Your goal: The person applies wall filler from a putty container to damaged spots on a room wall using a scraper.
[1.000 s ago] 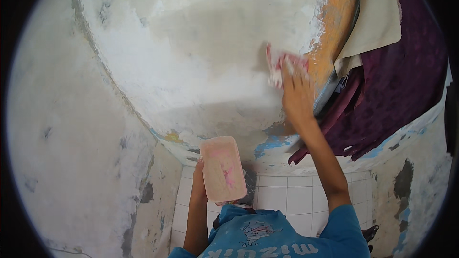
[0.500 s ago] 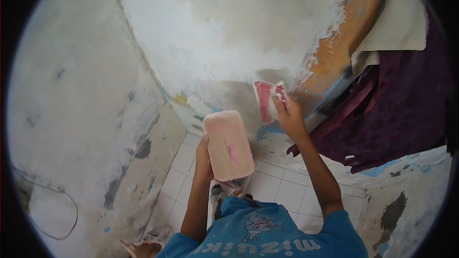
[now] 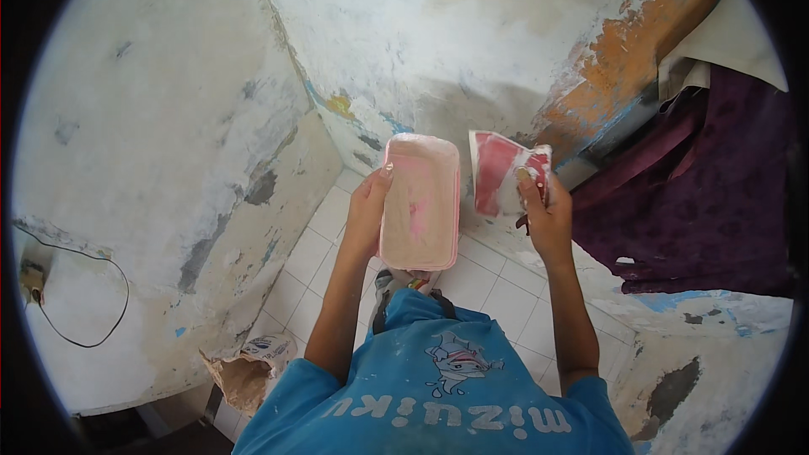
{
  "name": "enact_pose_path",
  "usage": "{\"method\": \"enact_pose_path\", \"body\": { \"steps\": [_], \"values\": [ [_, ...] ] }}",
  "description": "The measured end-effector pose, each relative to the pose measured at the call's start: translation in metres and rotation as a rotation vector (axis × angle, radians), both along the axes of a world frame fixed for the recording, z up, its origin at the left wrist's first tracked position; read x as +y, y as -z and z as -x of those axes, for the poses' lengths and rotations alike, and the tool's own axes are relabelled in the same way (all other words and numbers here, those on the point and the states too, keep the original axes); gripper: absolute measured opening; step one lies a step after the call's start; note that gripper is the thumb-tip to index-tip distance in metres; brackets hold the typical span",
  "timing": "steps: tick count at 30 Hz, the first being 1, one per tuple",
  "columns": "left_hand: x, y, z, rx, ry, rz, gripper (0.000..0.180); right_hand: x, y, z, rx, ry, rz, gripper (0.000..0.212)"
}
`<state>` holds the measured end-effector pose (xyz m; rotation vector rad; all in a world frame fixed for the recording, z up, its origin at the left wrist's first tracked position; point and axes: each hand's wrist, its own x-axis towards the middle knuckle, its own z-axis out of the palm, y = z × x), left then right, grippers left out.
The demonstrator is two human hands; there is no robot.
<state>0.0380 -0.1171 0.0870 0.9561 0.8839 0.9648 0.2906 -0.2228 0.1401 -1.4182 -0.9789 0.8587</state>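
A pink rectangular plastic tub (image 3: pixel 434 227), its inside smeared with pale beige putty, is gripped along its left rim by my left hand (image 3: pixel 366 209), thumb over the edge. To its right my right hand (image 3: pixel 549 217) holds a red putty scraper (image 3: pixel 495 167) with its broad flat blade toward the tub. White putty coats part of the blade and the grip, and my thumb presses on top. A small gap separates scraper and tub. Behind them rises a patchy wall (image 3: pixel 472 50) with white putty over grey and orange areas.
Purple cloth (image 3: pixel 691 194) hangs at the right under a cream cloth (image 3: pixel 742 42). An opened paper bag (image 3: pixel 240 379) stands low at the left. A thin dark cable (image 3: pixel 128 291) loops from the left wall. White tiles (image 3: pixel 497 295) cover the floor.
My right hand has turned the scraper so its blade shows more broadly. My left hand has raised the tub in the view, and my view has shifted, showing more of the paper bag.
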Motion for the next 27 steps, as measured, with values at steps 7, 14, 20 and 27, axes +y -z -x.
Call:
{"method": "enact_pose_path", "body": {
  "steps": [7,14,20,27],
  "values": [
    [0.007,-0.022,0.001,0.088,0.095,0.042,0.052,-0.017,0.003,0.015,-1.402,-0.289,-0.479,0.039],
    [0.013,-0.006,0.008,0.063,0.077,0.041,0.052,-0.036,0.028,-0.019,-1.408,-0.381,-0.479,0.04],
    [0.015,0.0,0.002,0.177,0.092,-0.143,0.054,-0.03,0.017,-0.046,-1.044,-0.29,-0.342,0.026],
    [0.011,-0.034,-0.021,0.475,0.184,-0.28,0.069,0.009,-0.024,-0.019,-0.859,-0.087,-0.056,0.022]
  ]
}}
